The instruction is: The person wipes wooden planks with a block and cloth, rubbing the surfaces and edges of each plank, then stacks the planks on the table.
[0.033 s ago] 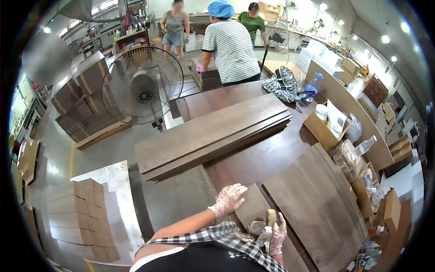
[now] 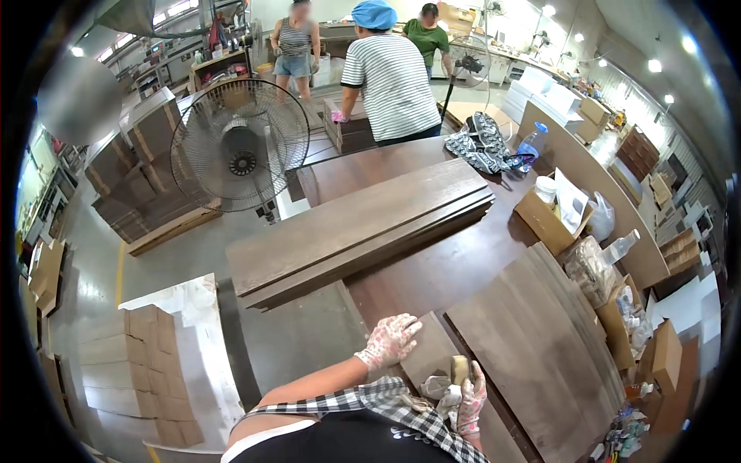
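Observation:
My left hand (image 2: 390, 342), in a white glove with a pink pattern, lies with fingers stretched over the edge of a narrow brown board (image 2: 429, 347). Lower down over the same board, my right hand (image 2: 472, 405), gloved alike, is closed round a small tan block (image 2: 460, 370). Crumpled white material (image 2: 438, 386) shows beside the block; whether the hand holds it too is unclear. Right of the narrow board, past a dark gap, lies a wide stack of brown panels (image 2: 532, 332). Farther off, a stack of long brown boards (image 2: 363, 228) sits across the table (image 2: 401, 285).
A black fan (image 2: 241, 147) stands at the far left. Cardboard boxes (image 2: 548, 214), a blue-capped bottle (image 2: 532, 143) and bags line the right side. A striped-shirted co-worker (image 2: 390, 85) bends beyond the table. Stacked flat cartons (image 2: 116, 363) lie at the left.

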Demonstrator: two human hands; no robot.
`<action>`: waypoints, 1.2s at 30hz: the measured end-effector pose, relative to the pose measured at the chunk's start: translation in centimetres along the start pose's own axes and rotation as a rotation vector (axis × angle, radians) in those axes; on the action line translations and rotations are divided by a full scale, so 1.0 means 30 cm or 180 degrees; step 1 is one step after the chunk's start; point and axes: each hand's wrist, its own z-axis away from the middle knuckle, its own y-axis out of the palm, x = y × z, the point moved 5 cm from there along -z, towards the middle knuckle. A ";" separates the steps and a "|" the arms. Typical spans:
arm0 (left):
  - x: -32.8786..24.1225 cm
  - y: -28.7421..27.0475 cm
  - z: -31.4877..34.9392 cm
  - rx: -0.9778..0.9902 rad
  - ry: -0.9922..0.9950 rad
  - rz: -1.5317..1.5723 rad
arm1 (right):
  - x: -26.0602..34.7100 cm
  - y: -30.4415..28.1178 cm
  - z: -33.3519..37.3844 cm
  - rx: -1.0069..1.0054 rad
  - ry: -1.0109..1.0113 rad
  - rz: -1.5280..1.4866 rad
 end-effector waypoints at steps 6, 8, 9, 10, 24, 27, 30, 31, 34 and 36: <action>0.019 0.026 0.009 0.0014 -0.0157 -0.0043 | 0.004 0.019 -0.019 0.0263 0.0039 -0.0031; 0.014 0.030 0.007 0.0006 -0.0156 -0.0045 | 0.023 0.019 -0.023 0.0271 0.0043 0.0047; 0.015 0.032 0.009 -0.0007 -0.0171 -0.0034 | 0.035 0.023 -0.021 0.0258 0.0033 0.0162; 0.013 0.033 0.008 -0.0060 -0.0118 -0.0001 | 0.018 0.013 -0.026 0.0274 0.0036 0.0177; 0.015 0.029 0.010 -0.0204 -0.0056 0.0062 | -0.046 -0.017 -0.059 0.0456 0.0079 -0.0459; 0.007 0.015 0.008 -0.0244 -0.0045 0.0045 | -0.048 -0.018 -0.063 0.0494 0.0077 -0.0378; 0.018 0.030 0.010 -0.0238 -0.0046 0.0044 | -0.051 -0.021 -0.067 0.0502 0.0025 -0.0244; 0.022 0.038 0.010 -0.0133 -0.0073 0.0027 | -0.054 -0.026 -0.069 0.0480 -0.0030 -0.0154; 0.019 0.037 0.006 -0.0046 -0.0085 0.0020 | -0.109 -0.069 -0.085 0.0675 0.0413 0.0124; 0.017 0.035 0.005 -0.0068 -0.0074 0.0029 | -0.116 -0.075 -0.088 0.0612 0.0211 0.0235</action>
